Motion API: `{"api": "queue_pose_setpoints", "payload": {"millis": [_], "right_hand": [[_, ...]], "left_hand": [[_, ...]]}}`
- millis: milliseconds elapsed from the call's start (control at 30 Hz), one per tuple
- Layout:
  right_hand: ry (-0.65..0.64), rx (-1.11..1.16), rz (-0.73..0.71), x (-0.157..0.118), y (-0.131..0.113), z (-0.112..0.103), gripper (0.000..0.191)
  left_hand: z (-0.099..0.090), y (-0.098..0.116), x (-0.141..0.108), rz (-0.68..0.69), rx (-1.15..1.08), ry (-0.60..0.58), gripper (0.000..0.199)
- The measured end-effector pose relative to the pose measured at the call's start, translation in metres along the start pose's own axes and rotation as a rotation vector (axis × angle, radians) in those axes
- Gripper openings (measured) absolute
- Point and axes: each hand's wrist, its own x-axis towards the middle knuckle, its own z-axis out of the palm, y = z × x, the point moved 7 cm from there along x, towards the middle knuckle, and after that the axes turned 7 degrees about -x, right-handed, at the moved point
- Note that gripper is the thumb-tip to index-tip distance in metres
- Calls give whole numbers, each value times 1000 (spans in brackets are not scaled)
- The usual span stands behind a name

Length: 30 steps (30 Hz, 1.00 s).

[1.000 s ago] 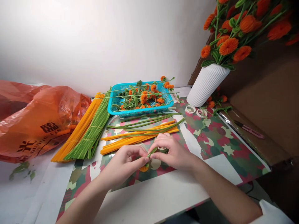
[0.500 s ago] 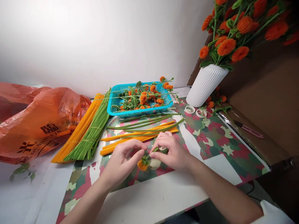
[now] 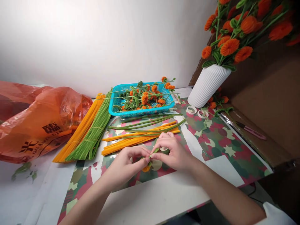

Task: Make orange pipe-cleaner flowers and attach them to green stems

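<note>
Over the front part of the table, my left hand point(image 3: 131, 163) pinches a small pipe-cleaner flower by its green base. The yellow-orange head of the flower point(image 3: 146, 168) peeks out below my left thumb, mostly covered by the fingers. Close against it, my right hand point(image 3: 172, 152) is closed, with thumb and forefinger gripping a green pipe cleaner point(image 3: 155, 151) at the flower's base. Both sets of fingertips nearly meet. Just behind the hands lie loose yellow pipe cleaners point(image 3: 122, 147) and loose green ones point(image 3: 138, 125).
A blue basket point(image 3: 112, 107) of orange flowers stands behind. Bundles of yellow point(image 3: 78, 131) and green pipe cleaners point(image 3: 93, 134) lie left, beside an orange plastic bag point(image 3: 47, 109). At right are a white vase point(image 3: 208, 86), tape rolls point(image 3: 191, 110) and a pink cutter point(image 3: 255, 132).
My left hand has shifted slightly right, its fingertips now closer to my right hand and covering more of the flower. The whole view has shifted a little.
</note>
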Motion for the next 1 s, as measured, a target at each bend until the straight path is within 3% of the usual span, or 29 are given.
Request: {"api": "queue_pose_setpoints", "payload": {"millis": [67,133,267,367,567,767,1000], "right_hand": [[-16,-7,-1,0,0,1,8],[-17,-11,43,1,2,1,6],[22,45,212,0,9,1,17],[45,130,289,-3,9,4,16],[54,278,390,-10,12,9,16],[50,316,351,-10,9,10,18],[64,133,253,-7,6,7,21]], "left_hand": [[1,-2,0,-29,-57,-30,20],[-3,0,0,1,-11,30,21],[-10,17,-8,248,418,332,15],[-2,33,-17,482,778,504,11],[13,39,-21,611,1064,573,9],[13,37,-19,600,978,578,9],[-5,11,-7,204,304,313,14]]}}
